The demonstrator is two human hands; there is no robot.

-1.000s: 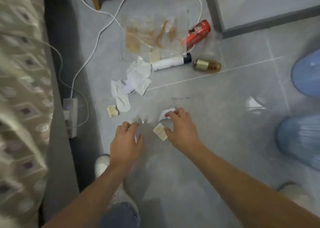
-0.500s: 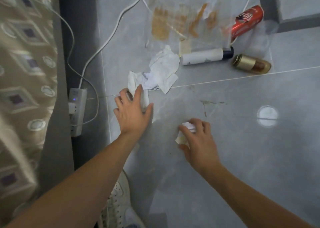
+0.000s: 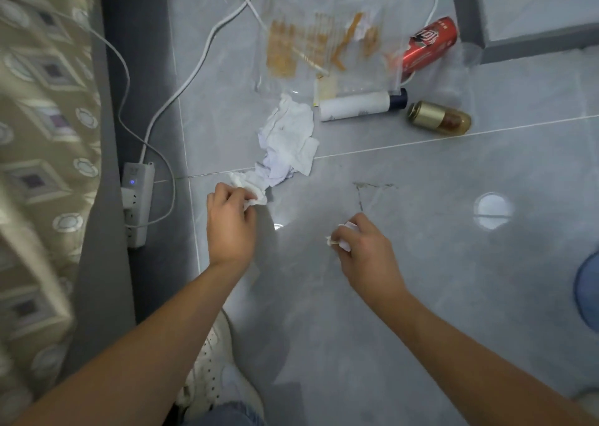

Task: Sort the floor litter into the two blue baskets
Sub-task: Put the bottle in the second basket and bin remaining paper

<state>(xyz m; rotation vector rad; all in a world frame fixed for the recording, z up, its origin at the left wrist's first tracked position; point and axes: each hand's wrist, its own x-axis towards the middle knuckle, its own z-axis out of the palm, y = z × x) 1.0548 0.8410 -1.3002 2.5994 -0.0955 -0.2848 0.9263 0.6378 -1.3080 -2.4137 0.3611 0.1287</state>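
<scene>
My left hand (image 3: 230, 227) pinches the near end of the crumpled white tissue (image 3: 287, 140), which trails away toward the floor's far edge. My right hand (image 3: 363, 250) is closed on a small white paper scrap (image 3: 344, 244), with a blue basket (image 3: 588, 289) at the right edge, nearer it.

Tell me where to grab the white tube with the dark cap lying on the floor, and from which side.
Grip the white tube around the middle of its body, coming from above with fingers across its width. It lies flat on the floor tile, its long axis roughly left to right, dark cap toward the gold jar. Its near side is open floor; the far side is crowded by the stained plastic bag.
</scene>
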